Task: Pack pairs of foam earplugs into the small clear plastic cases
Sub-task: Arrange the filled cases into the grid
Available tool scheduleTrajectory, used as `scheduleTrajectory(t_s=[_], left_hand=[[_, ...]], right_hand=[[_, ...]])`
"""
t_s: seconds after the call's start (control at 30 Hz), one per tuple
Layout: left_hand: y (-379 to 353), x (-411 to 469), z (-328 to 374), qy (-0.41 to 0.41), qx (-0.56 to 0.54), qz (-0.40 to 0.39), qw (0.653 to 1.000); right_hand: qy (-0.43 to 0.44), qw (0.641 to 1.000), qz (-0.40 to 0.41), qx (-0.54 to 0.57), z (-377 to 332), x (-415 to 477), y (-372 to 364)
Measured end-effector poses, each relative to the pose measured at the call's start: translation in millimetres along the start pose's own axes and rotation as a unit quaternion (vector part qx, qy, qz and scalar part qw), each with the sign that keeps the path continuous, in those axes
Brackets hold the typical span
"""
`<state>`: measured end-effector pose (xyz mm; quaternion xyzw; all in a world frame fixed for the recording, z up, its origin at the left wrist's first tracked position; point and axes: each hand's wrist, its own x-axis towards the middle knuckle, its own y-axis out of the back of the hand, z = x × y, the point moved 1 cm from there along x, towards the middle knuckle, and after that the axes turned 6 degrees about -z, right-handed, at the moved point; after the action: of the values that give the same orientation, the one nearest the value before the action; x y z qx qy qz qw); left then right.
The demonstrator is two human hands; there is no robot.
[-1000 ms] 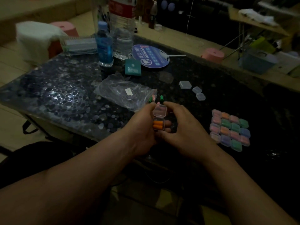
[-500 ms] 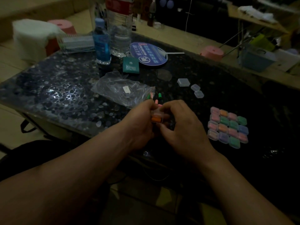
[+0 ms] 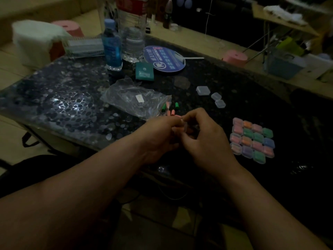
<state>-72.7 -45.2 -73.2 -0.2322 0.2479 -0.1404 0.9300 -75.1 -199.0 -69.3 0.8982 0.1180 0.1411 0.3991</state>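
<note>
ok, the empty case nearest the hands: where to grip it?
Pinch the nearest empty case across its left and right edges, hand coming from above. It lies flat and low, and another case sits close at its far side.

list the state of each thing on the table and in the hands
held case, pinched by both hands, lid seemingly shut
left hand, grips held case
right hand, grips held case
packed cases, closed, filled
spare cases, closed, empty
loose earplugs, lying unpacked
blue bottle, upright, capped
</note>
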Motion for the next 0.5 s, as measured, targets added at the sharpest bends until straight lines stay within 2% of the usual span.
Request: scheduleTrajectory(t_s=[0.2,0.33,0.5], left_hand=[[0.0,3.4,-2.9,0.006,-0.003,0.000,1.000],[-4.3,3.5,-4.7,-0.001,0.015,0.000,1.000],[-6.9,4.0,-7.7,-0.010,0.012,-0.009,1.000]], right_hand=[[0.005,1.000,-0.014,0.003,5.5,-0.2,-0.3],[-0.019,0.998,-0.053,0.013,8.8,-2.1,-4.8],[-0.013,0.999,-0.051,0.008,10.0,-1.5,-5.8]])
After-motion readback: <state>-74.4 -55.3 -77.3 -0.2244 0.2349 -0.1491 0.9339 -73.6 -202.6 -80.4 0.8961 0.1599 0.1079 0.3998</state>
